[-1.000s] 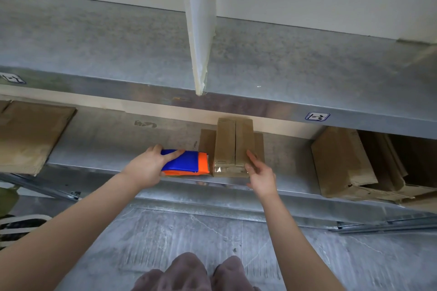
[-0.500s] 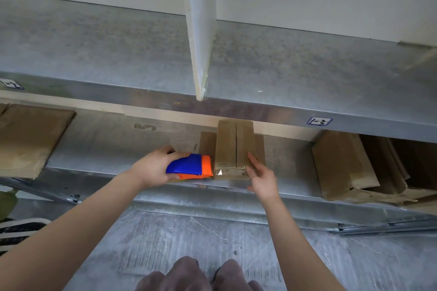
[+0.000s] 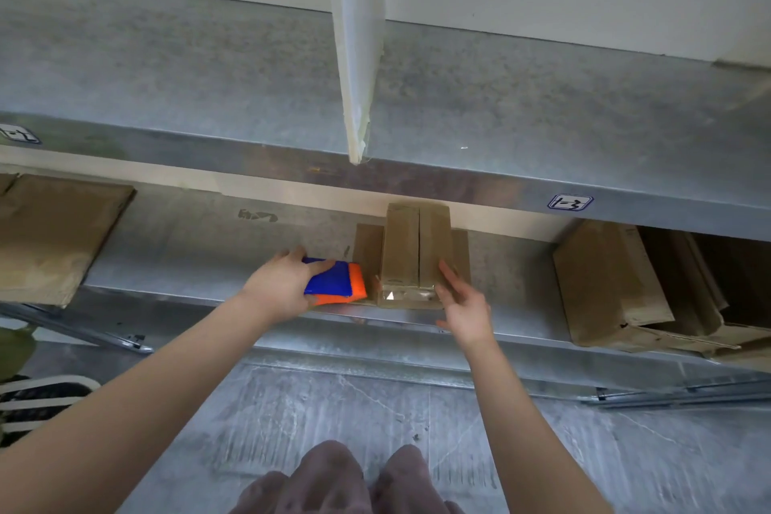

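Note:
A flat blue and orange packet (image 3: 338, 283) lies on the lower metal shelf (image 3: 200, 246), just left of a tall brown cardboard box (image 3: 417, 250). My left hand (image 3: 279, 284) grips the packet's left end, fingers over its top. My right hand (image 3: 461, 305) is at the box's lower right corner with fingers straight, touching its side. The box has clear tape on its near face and stands on a flat piece of cardboard.
The upper metal shelf (image 3: 542, 117) carries a white divider (image 3: 356, 33) and a label (image 3: 569, 202). Flat cardboard (image 3: 54, 238) lies at the left of the lower shelf, and folded cardboard boxes (image 3: 626, 284) lean at the right. Grey floor and my knees are below.
My left hand has pushed the packet to the right, up against the box. My right hand has slipped slightly down and away from the box's side.

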